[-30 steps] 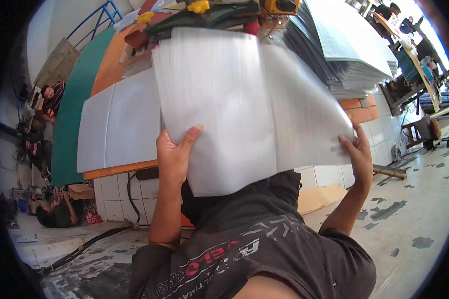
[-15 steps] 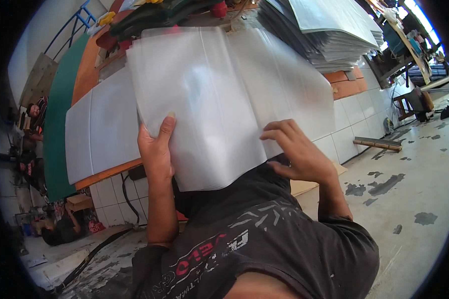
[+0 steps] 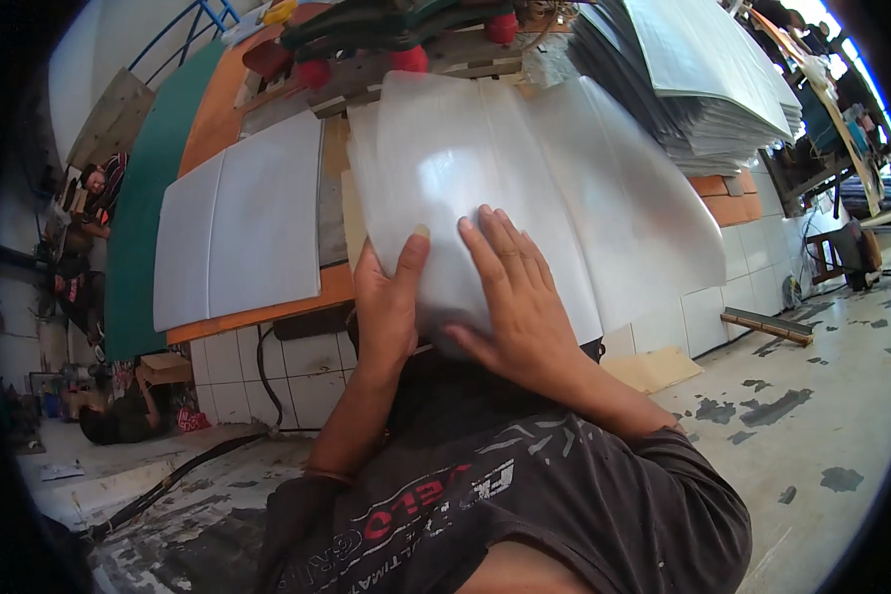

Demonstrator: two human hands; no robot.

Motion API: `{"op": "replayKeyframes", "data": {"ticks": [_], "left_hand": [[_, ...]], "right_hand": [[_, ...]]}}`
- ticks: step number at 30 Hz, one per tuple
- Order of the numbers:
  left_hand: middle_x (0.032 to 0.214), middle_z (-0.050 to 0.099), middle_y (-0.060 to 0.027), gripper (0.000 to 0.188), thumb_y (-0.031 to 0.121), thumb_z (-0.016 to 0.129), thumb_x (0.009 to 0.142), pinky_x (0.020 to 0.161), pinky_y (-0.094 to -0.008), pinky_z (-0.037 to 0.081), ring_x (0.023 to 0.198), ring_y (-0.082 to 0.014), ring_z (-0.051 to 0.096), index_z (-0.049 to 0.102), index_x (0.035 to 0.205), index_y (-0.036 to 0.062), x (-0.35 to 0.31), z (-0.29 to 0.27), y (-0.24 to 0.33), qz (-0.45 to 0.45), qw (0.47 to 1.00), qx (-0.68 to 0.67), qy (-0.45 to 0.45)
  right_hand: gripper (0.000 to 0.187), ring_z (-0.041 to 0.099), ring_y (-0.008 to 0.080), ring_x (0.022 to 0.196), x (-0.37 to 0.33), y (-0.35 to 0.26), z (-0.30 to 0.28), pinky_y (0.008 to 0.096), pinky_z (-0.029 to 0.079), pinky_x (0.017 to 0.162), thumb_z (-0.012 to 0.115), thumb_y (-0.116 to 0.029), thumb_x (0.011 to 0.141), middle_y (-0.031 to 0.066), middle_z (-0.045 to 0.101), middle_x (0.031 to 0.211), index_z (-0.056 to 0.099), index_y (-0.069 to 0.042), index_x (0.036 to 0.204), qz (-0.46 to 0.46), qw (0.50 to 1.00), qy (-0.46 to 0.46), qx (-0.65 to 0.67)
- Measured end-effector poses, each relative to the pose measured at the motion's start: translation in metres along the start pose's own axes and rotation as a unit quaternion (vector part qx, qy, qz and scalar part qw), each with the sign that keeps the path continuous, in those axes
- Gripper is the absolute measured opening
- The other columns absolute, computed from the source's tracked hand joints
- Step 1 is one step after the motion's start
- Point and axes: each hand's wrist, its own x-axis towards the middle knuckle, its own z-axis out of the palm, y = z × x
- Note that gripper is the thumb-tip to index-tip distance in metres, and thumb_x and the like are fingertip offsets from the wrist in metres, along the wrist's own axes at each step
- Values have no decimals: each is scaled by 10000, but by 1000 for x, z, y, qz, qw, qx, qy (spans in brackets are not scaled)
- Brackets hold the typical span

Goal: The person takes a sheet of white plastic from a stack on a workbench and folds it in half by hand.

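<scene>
So we're in a workshop with a grey concrete floor (image 3: 812, 416) that's pretty stained and patchy, and a long workbench (image 3: 267, 312) with an orange edge and a white-tiled front running across the middle of the view. Off to the upper right there's a big stack of pale sheets (image 3: 703, 89) piled high on the bench. A dark green board (image 3: 148, 228) leans at the left end, and another white sheet (image 3: 238, 233) lies flat on the bench top just left of where we're working. A black cable (image 3: 198, 460) trails along the floor under the bench.

Now the main bit: we've got a wide translucent plastic sheet (image 3: 584, 188) in front of us, its near edge pulled in close to our chest and the far part spread out over the bench toward some red-handled clamps (image 3: 406, 59) at the back.

Our left hand (image 3: 386, 302) is clamped on the sheet's near left edge, thumb up on top of it. Our right hand (image 3: 515, 292) is open, fingers spread and laid flat on top of the sheet, right beside the left one, pressing down rather than gripping.
</scene>
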Motion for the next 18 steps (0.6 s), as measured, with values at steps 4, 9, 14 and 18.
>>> {"op": "replayKeyframes", "data": {"ticks": [4,9,14,18], "left_hand": [[1205,633,-97,399,257,589,1030,927,-324,514,1074,-166,614,513,1326,0,-1,-8,-8,-2,999,-37,0],[1197,635,-102,392,246,577,1034,943,-322,502,1072,-153,613,526,1335,-1,-5,-6,-3,-26,998,-51,5],[1208,639,-99,394,184,598,1017,946,-297,492,1068,-140,612,523,1353,-7,-3,-17,0,-6,999,-31,-23],[1218,641,-100,409,148,600,1011,946,-283,488,1062,-136,611,510,1372,-20,-2,-20,3,7,999,-26,-26]], "right_hand": [[788,390,392,1412,0,3,-4,452,355,1140,752,-57,789,200,402,1535,394,-40,1491,-9,1000,-2,17],[609,569,303,1275,-8,21,-24,372,454,1026,664,2,854,206,575,1374,479,-33,1434,76,985,24,156],[411,644,203,1145,-22,64,-66,303,481,966,541,-50,1013,209,653,1275,455,10,1409,186,898,294,270],[454,615,231,1194,-42,93,-102,332,474,1024,487,-8,1014,211,633,1284,333,33,1439,158,862,474,88]]}}
